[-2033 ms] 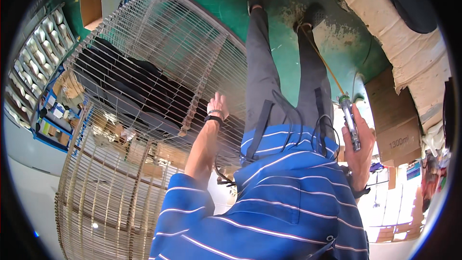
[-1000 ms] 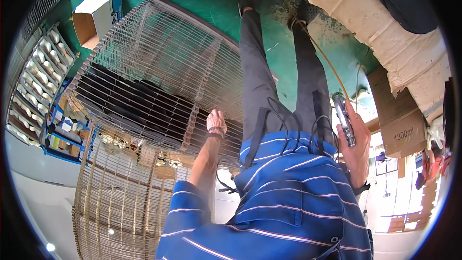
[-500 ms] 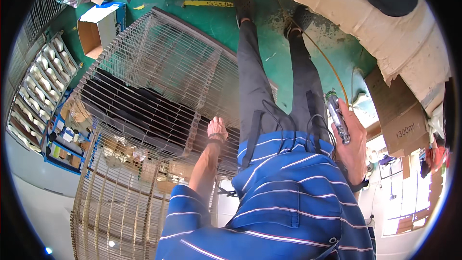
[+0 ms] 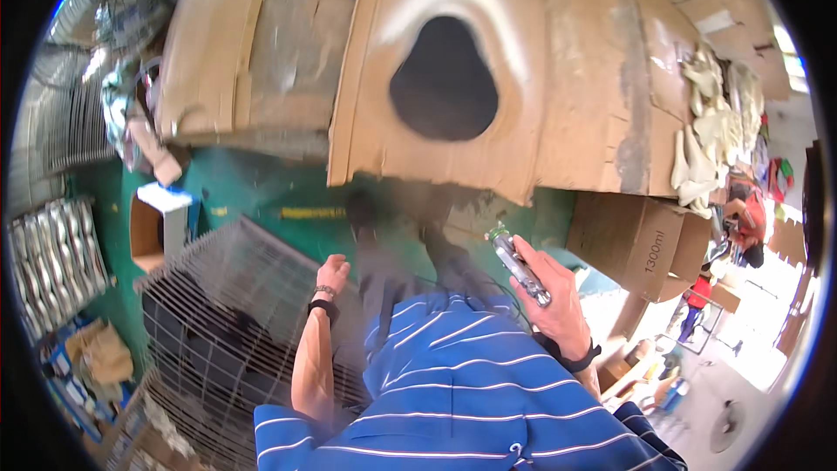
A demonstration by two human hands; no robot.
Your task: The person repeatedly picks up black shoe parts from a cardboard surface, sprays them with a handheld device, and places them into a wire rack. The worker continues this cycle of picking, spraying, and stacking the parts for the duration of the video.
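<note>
**Right hand grips tool, left hand on wire guard**

Right hand [image 4: 558,310] is clenched around a slim metallic tool [image 4: 518,265], fingers wrapped round the lower barrel. Tool sits right of centre, raised at chest level, tilted with its green-capped tip up and to the left. Held clear of everything else, so it looks parked in a ready carry rather than applied to any surface.

Left hand [image 4: 332,277] is lower left, wrist in a dark band, resting at the near edge of the wire guard [image 4: 218,314]. Can't tell whether the fingers are hooked around a wire or just laid flat against it; motion blur hides them. Judging by the straight forearm, the hand is steadying the guard.

Guard: domed grid of thin grey wires, near left, leaning on the green floor [image 4: 261,187]. Something dark shows through the mesh.

Tool look: silvery cylinder, glossy, narrow, green end cap; detail beyond that too small to read.

Around it: big cardboard sheet [image 4: 558,78] far centre with a black sprayed patch ringed in white, cardboard box [image 4: 641,240] on the right, rags [image 4: 706,139] piled far right.
</note>
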